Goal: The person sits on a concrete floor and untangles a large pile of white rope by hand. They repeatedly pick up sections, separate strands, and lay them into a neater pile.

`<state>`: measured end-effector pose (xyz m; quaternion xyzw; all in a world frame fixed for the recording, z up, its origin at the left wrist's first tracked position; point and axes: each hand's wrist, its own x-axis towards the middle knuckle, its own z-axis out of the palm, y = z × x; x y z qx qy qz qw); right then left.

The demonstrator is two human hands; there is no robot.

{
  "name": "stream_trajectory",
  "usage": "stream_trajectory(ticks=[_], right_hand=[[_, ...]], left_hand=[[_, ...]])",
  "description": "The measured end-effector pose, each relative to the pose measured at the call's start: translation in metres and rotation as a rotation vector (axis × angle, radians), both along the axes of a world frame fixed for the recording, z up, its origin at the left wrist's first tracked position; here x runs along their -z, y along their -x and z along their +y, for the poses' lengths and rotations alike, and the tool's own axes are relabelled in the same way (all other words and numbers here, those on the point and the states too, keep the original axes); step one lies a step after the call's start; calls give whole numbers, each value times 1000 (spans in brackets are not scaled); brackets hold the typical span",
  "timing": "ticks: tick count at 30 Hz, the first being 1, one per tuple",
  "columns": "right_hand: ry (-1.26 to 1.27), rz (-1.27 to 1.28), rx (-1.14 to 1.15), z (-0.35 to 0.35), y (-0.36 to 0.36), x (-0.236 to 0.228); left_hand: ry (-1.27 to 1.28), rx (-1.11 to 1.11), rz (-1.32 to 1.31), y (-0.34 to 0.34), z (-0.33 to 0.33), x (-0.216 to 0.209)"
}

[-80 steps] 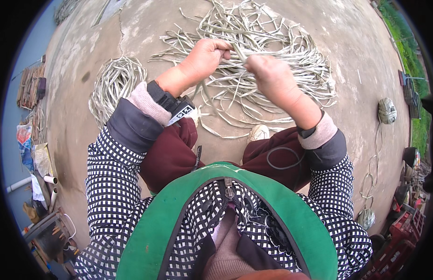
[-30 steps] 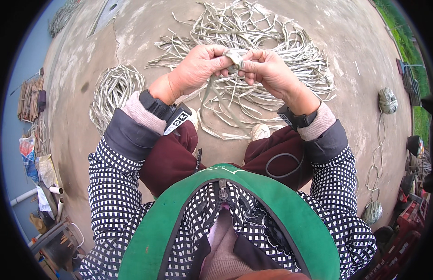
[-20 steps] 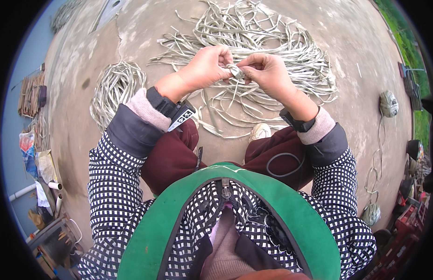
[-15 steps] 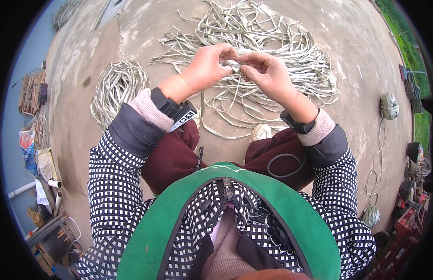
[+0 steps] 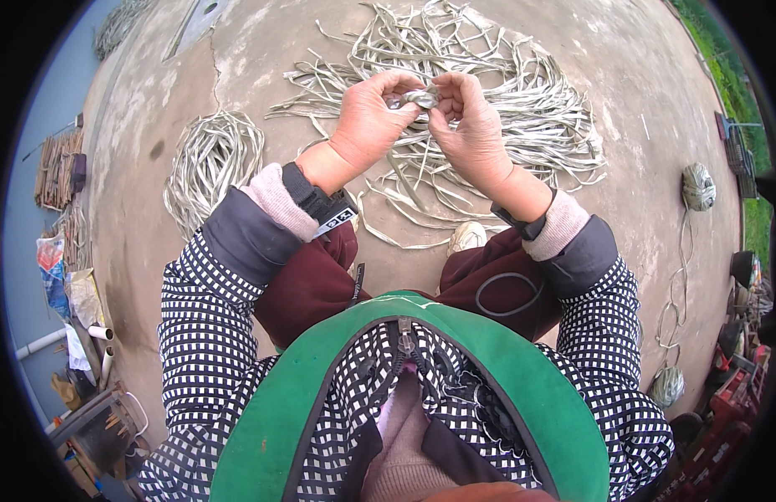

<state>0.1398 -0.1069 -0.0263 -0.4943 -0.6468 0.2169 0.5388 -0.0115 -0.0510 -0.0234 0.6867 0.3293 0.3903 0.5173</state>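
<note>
A silvery, pale grey-green plastic strip [image 5: 420,99], bunched into a small twist or knot, is held up in front of me between both hands. My left hand [image 5: 373,115] is closed, its thumb and fingertips pinching the left side of the twist. On the other side, my right hand [image 5: 470,125] grips it between thumb and curled fingers. The fingertips of the two hands nearly meet, and they hide part of the knot. Beneath and beyond my hands, a large loose heap of the same strips [image 5: 542,125] spreads over the concrete floor.
A smaller coil of strips [image 5: 214,167] lies on the left. Far right, a wound ball of strip [image 5: 698,187] trails a line to another bundle [image 5: 666,387]. Wood bundles [image 5: 58,170] and white pipes [image 5: 98,332] line the left edge; red crates [image 5: 731,402] stand lower right.
My right hand has turned more upright and shifted slightly left, its fingers curling more. Both hands have risen a little, and more of the twisted strip shows between them.
</note>
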Motion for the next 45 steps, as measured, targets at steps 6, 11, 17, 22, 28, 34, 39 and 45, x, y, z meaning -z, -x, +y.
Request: stream_trajectory(ticks=[6, 11, 17, 22, 28, 34, 39, 45], right_hand=[[4, -20, -7, -1, -2, -3], [93, 48, 1, 2, -2, -2], [128, 192, -18, 6, -3, -5], [234, 284, -106, -1, -7, -19], [338, 405, -210, -11, -16, -30], [603, 244, -243, -2, -35, -29], [858, 600, -565, -7, -35, -18], [893, 758, -681, -8, -33, -10]], left_hand=[[125, 56, -73, 1, 1, -1], [126, 42, -67, -1, 2, -1], [82, 171, -144, 1, 7, -7], [152, 339, -89, 8, 13, -21], [279, 455, -71, 11, 6, -31], [29, 445, 79, 10, 4, -28], [-502, 310, 260, 10, 6, -20], [-586, 332, 294, 14, 8, -17]])
